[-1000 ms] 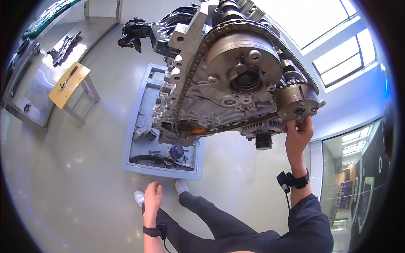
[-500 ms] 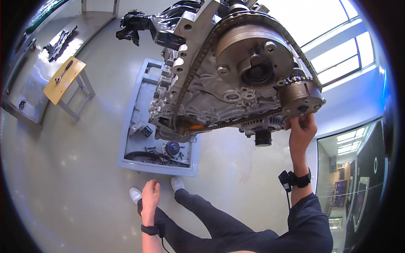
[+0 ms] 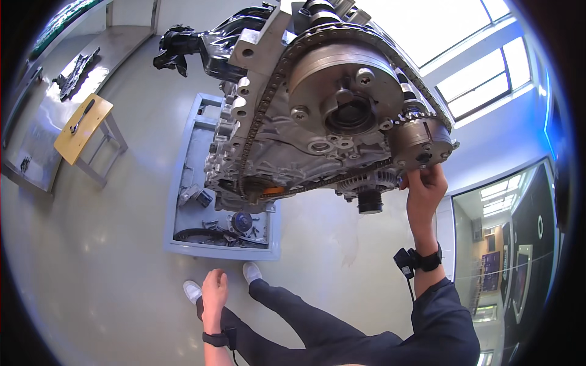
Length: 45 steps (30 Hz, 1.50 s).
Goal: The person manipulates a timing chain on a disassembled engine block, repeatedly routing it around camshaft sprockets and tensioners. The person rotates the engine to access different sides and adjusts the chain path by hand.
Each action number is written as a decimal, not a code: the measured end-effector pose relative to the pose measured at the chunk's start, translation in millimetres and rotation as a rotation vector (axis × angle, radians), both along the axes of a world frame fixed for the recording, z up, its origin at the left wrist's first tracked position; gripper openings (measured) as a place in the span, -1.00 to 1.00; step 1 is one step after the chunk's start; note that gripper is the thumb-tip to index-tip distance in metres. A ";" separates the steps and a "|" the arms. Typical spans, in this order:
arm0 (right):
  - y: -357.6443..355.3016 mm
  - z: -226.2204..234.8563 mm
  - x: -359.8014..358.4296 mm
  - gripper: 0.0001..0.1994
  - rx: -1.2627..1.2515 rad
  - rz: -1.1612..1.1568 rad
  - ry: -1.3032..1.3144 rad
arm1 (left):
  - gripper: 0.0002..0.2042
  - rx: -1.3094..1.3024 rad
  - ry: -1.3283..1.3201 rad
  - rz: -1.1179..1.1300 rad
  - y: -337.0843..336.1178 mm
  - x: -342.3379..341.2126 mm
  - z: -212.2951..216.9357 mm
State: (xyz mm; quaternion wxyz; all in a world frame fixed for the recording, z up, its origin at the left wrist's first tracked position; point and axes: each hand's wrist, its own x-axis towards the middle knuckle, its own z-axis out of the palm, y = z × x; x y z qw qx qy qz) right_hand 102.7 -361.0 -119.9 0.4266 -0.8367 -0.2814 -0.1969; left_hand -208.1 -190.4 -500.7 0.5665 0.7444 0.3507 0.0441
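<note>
My right hand (image 3: 425, 194) reaches up to the underside of the smaller round camshaft phaser (image 3: 421, 141) on an engine. Its fingers are bent and pressed together there; the fingertips are hidden by the phaser, so what they grip does not show. A timing chain (image 3: 264, 107) loops round the larger camshaft phaser (image 3: 342, 85) and runs down to an orange piece (image 3: 273, 191) at the bottom of the engine block (image 3: 293, 146). Down in front of my legs hangs my left hand (image 3: 214, 291), open, its fingers loosely bent with nothing visible in them.
Below the engine stands a blue-grey tray frame (image 3: 223, 251) holding a pulley (image 3: 242, 223) and loose parts. A yellow-topped stool (image 3: 82, 131) with a ratchet wrench (image 3: 82, 116) is at left, beside a metal bench (image 3: 36, 134). An alternator (image 3: 370, 201) juts out under the engine.
The whole view has shifted, so the engine appears slightly further left. My right hand stays at the smaller phaser. My left hand still hangs low, its fingers a little more spread.
</note>
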 end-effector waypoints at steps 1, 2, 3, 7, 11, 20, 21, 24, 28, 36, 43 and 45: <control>-1.7 0.2 0.0 -0.89 -0.023 0.018 -0.003 | -0.79 -0.002 -0.001 -0.003 0.0 1.1 -0.1; -2.2 0.6 0.2 -0.89 -0.023 0.016 -0.003 | -0.79 -0.004 -0.001 -0.004 -0.5 2.6 0.0; -1.9 0.7 -0.2 -0.90 -0.023 0.008 0.001 | -0.79 -0.004 -0.001 -0.006 -1.2 3.7 0.0; 0.8 -0.6 1.7 -0.90 0.053 0.020 -0.024 | -0.80 0.034 0.011 -0.032 -3.7 5.6 -4.5; -0.4 -1.6 2.1 -0.90 0.029 0.024 -0.036 | -0.80 0.062 0.015 -0.059 -5.9 1.3 -6.2; -0.8 1.9 2.5 -0.91 0.014 0.085 -0.013 | -0.80 0.014 0.093 -0.085 -7.7 -3.5 14.6; -1.4 3.3 2.2 -0.90 0.012 0.078 -0.006 | -0.80 0.015 0.093 -0.086 -7.6 -4.0 16.4; -2.1 3.5 1.7 -0.89 0.005 0.070 -0.002 | -0.79 0.023 0.106 -0.102 -6.0 -11.5 18.4; 4.4 5.5 -2.5 -0.88 0.008 0.057 0.024 | -0.78 0.032 0.129 -0.089 -5.5 -20.8 17.5; 0.5 6.3 2.0 -0.85 0.000 0.094 0.012 | -0.80 0.045 0.144 -0.122 -14.2 -11.8 12.4; 0.0 9.5 2.3 -0.80 -0.026 0.117 0.011 | -0.81 0.052 0.100 -0.137 -23.6 -1.4 17.1; -2.4 9.0 3.6 -0.80 -0.015 0.123 0.013 | -0.81 0.050 0.108 -0.135 -25.3 1.5 20.3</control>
